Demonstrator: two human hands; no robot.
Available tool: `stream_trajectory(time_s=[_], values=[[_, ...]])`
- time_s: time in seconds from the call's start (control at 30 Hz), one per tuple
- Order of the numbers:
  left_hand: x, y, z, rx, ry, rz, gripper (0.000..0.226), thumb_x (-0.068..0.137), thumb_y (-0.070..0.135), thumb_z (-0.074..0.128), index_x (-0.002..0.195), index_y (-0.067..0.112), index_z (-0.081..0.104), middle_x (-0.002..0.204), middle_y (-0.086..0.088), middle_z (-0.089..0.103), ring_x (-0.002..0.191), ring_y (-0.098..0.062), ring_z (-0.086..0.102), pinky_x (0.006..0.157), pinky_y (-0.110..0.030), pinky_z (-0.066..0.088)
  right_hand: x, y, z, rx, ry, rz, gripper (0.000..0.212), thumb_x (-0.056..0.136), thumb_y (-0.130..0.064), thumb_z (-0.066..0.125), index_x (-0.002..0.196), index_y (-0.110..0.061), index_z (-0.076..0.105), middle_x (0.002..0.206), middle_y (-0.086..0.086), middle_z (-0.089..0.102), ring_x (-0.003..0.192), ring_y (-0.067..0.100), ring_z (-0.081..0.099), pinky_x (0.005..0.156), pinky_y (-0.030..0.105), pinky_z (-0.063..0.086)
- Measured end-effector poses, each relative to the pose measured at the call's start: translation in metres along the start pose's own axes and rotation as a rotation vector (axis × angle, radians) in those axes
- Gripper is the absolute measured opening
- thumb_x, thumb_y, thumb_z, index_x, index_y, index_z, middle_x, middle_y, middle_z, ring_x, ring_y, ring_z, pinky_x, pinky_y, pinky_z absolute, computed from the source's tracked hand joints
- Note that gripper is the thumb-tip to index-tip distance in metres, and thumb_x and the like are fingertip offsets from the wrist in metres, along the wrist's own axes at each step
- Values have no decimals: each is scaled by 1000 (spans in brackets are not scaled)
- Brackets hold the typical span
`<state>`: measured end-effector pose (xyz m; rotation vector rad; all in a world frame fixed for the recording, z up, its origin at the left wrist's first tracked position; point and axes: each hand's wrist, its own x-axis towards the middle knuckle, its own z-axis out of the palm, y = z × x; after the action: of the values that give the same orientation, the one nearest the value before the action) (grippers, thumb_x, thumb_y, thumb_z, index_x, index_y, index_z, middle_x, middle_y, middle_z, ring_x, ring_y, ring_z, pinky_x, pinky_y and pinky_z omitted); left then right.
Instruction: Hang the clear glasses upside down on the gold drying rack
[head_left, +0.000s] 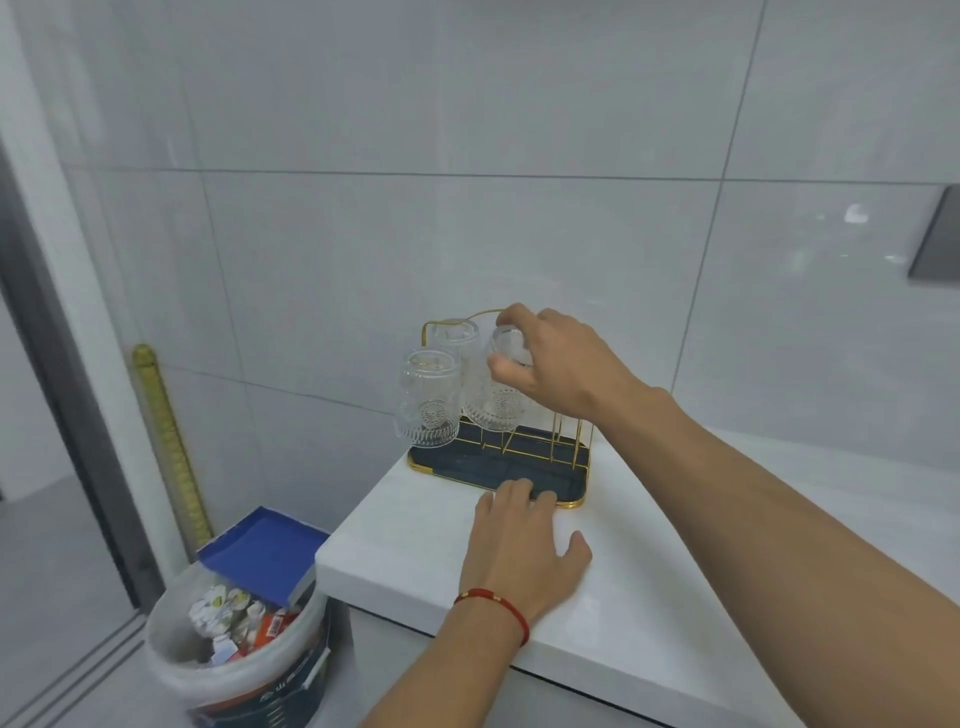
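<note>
The gold drying rack (566, 447) with a dark tray (467, 460) stands on the white counter near the wall. Two clear patterned glasses hang upside down on it: one at the front left (428, 400) and one behind it (457, 338). My right hand (556, 364) grips the base of a third clear glass (498, 405), which is upside down over the rack's middle prongs. My left hand (524, 545) lies flat on the counter, its fingertips touching the tray's front edge.
The white counter (649, 597) ends at a left edge close to the rack. Below on the floor is a lined bin (234, 654) full of rubbish with a blue box in it. A grey tiled wall stands right behind the rack.
</note>
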<state>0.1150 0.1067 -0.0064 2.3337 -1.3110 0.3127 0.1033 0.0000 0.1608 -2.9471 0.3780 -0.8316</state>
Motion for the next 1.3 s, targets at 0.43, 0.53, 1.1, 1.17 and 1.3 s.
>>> stream_trajectory(time_s=[0.43, 0.53, 1.1, 1.17, 1.3], values=[[0, 0, 1, -48, 52, 29, 53, 84, 55, 44, 113, 15, 65, 113, -4, 60, 113, -25, 51, 98, -40, 44, -9, 1, 18, -206, -33, -129, 66, 102, -64, 38, 150, -20, 47, 130, 13, 66, 113, 37, 65, 87, 46, 52], [-1, 0, -2, -82, 67, 57, 59, 83, 56, 43, 119, 16, 66, 120, -3, 63, 116, -23, 53, 101, -39, 44, -35, 9, 4, -82, 166, -171, 46, 105, -40, 51, 140, -11, 58, 132, 11, 65, 119, 34, 61, 95, 48, 45], [16, 156, 14, -192, 43, 372, 42, 95, 44, 51, 130, 23, 62, 132, 3, 62, 126, -19, 48, 102, -37, 37, -299, 229, -74, -261, 284, 730, 47, 93, -17, 65, 136, -3, 54, 133, 16, 57, 119, 39, 54, 95, 48, 42], [19, 193, 23, -233, 44, 414, 43, 95, 43, 50, 130, 22, 61, 132, 2, 62, 126, -19, 47, 104, -36, 36, -315, 247, -87, -290, 525, 873, 52, 87, -15, 70, 134, -2, 54, 132, 21, 55, 124, 44, 48, 97, 52, 39], [14, 237, 44, -155, 26, 494, 46, 96, 44, 38, 129, 20, 60, 131, 2, 61, 128, -22, 46, 115, -44, 26, -343, 277, -94, -402, 771, 1044, 76, 87, -25, 73, 149, 1, 36, 153, 32, 33, 142, 51, 29, 115, 58, 21]])
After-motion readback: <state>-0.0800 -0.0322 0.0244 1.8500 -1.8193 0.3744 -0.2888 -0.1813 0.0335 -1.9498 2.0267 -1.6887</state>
